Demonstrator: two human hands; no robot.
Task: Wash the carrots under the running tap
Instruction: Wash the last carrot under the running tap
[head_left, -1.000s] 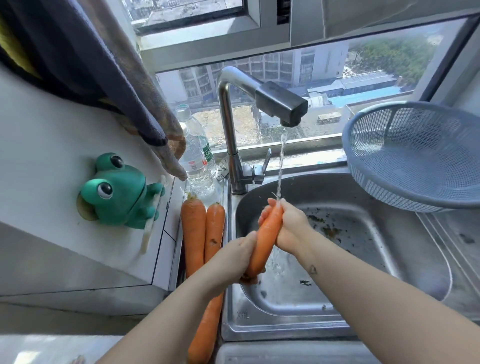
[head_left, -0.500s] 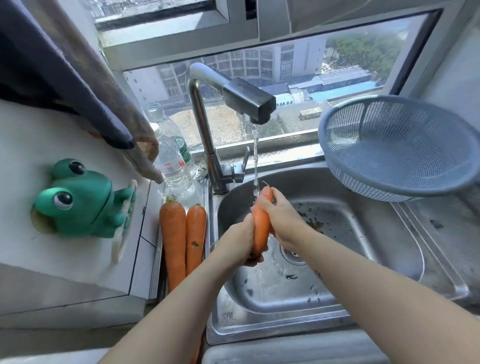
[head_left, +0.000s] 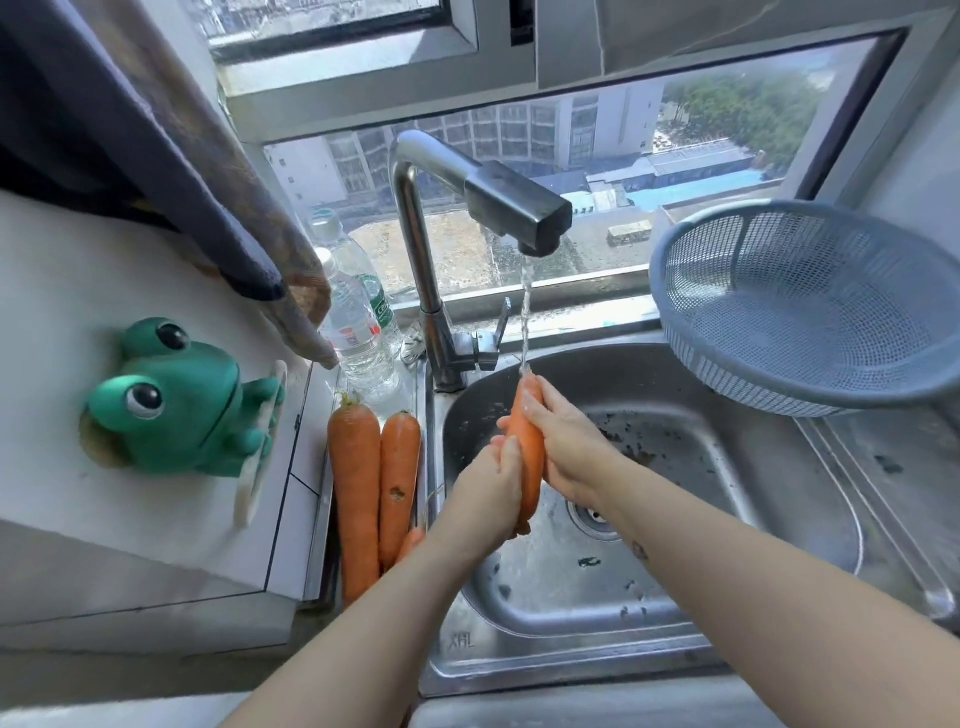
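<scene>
1. Both hands clasp one carrot (head_left: 527, 452) upright under the tap (head_left: 519, 213) stream: left hand (head_left: 488, 493) low, right hand (head_left: 566, 447) high.
2. Risk: the wet carrot could slip into the gritty sink (head_left: 571, 660).
3. Two more carrots (head_left: 358, 493) lie at nine o'clock.

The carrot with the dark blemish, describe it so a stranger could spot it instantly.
Find the steel sink. Just left of its rim lies the blemished carrot, to the right of the longer carrot. Only it has a dark pit midway down.
</scene>
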